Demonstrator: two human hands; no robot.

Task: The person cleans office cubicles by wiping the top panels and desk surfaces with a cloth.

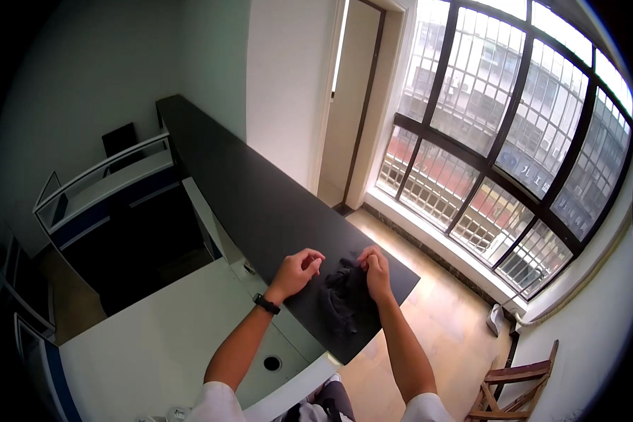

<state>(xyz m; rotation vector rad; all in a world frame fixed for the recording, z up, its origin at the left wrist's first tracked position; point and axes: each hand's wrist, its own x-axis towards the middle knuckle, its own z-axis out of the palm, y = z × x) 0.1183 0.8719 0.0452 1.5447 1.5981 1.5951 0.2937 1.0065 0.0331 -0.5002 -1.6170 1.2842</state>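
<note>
Dark cloth: a crumpled heap (337, 302) on the near end of the black counter (260, 190), between the two hands, its folds bunched toward the left and far side.
Right hand: at the far right edge of the cloth (375, 266), fingers bent in and thumb drawn toward them; whether a bit of fabric is pinched there, I cannot tell.
Left hand: just left of the cloth (297, 272), fingers loosely curled, thumb near the index finger, nothing visible in its grasp.
Hands together or apart: apart, with the cloth's far part between them.
Left wrist: a black band (266, 304).
Sleeves: white and short (221, 402), at the near edge of the view.
Counter: long and narrow, running from the near right to the far left.
Left of the counter: a pale desk (162, 337) with a round dark hole (272, 363); farther off, a cubicle partition (105, 216).
Right of the counter: tiled floor (436, 330), with a wooden chair (517, 369) at the near right.
Far side: a door (352, 91), and right of it a large barred window (478, 105).
</note>
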